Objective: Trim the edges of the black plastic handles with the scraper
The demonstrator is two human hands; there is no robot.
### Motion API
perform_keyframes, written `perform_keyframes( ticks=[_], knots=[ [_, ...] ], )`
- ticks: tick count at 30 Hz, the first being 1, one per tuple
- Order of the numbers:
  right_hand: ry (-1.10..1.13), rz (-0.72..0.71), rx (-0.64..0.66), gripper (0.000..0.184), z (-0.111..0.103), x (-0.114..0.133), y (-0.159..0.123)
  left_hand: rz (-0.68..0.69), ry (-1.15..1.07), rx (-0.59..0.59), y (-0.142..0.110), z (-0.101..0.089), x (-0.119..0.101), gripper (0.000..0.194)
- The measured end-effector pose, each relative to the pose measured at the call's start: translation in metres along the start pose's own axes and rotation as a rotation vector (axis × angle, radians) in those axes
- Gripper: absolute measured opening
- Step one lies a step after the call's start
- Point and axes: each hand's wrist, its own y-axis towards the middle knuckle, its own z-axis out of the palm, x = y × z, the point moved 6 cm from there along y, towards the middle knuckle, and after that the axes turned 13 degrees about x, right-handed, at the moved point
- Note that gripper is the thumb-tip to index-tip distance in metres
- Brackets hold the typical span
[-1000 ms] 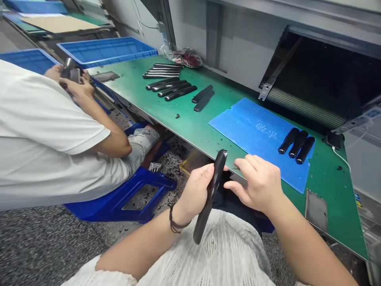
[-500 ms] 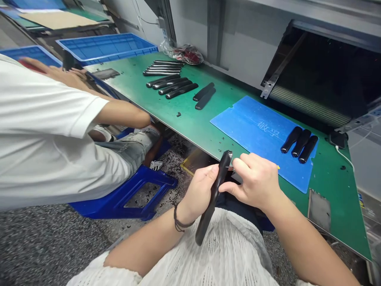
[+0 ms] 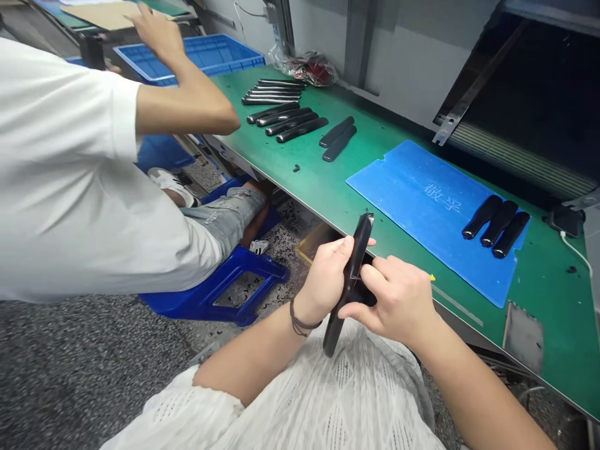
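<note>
My left hand is wrapped round a long black plastic handle, which slants upward away from my lap in front of the table edge. The handle's far end is shiny and looks rough. Close on its right side is my right hand, with curled fingers and the thumb against the handle's lower part. From those fingers a thin blade-like sliver reaches the handle; most of it is hidden. On a blue mat lie three similar black handles side by side.
Several black handles lie in rows on the green table, with two duller pieces nearby. A phone with a white cable sits right. A co-worker in a white shirt sits left, near a blue crate.
My right hand and the sliver have slid down the handle towards me, away from its far end. The view has shifted slightly. The co-worker's arm has risen and reaches out.
</note>
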Motion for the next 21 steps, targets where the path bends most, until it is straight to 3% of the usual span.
perform_keyframes(
  ticks=[21],
  knots=[
    [0.037,-0.042,0.094,0.07,0.015,0.022,-0.015,-0.035,-0.218,0.0,0.007,-0.004,0.001,0.063]
  ],
)
